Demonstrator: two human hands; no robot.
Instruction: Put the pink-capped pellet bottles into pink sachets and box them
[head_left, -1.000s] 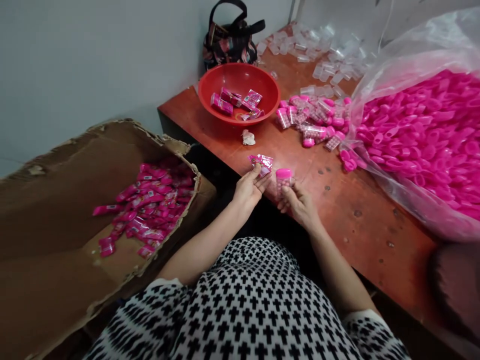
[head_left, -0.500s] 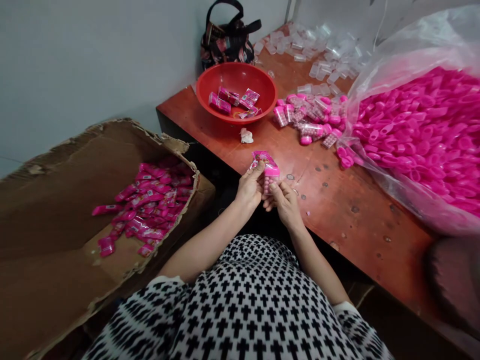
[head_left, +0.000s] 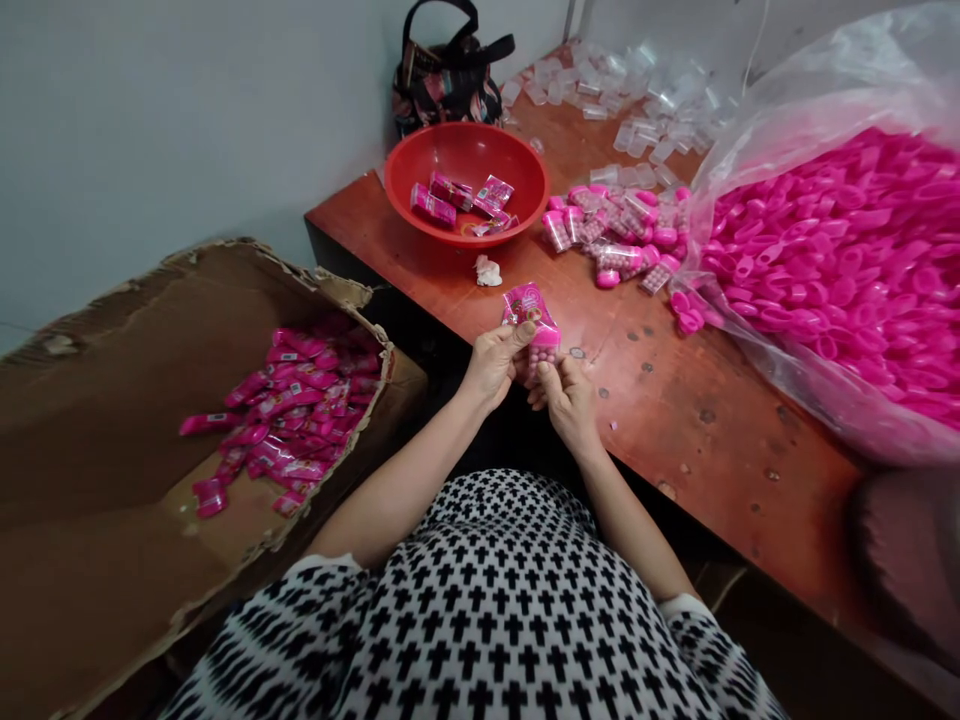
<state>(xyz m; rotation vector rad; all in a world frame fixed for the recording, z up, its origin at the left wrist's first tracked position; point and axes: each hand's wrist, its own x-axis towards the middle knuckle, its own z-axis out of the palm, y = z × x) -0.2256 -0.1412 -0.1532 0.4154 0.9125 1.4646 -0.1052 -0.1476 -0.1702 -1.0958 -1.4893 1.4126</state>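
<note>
Both my hands meet at the table's near edge. Between thumb and fingers, my left hand pinches a shiny pink printed wrapper sleeve. A small clear candy bottle with a pink cap and pink beads sits partly in that sleeve. My right hand grips the bottle's lower end, thumb in front. The fingertips behind the bottle are partly hidden. Farther back, several filled candy bottles lie in a heap. A red bowl to the left holds several flat pink wrapper sleeves.
A cardboard box with wrapped pink pieces stands at left. At right, a clear plastic bag is full of pink plastic parts. Clear empty containers, a dark handbag and a crumpled white scrap are on the table.
The bottle has gone farther into the wrapper sleeve, which now covers its cap and reaches lower. Both hands stay close together, and the view has shifted slightly.
</note>
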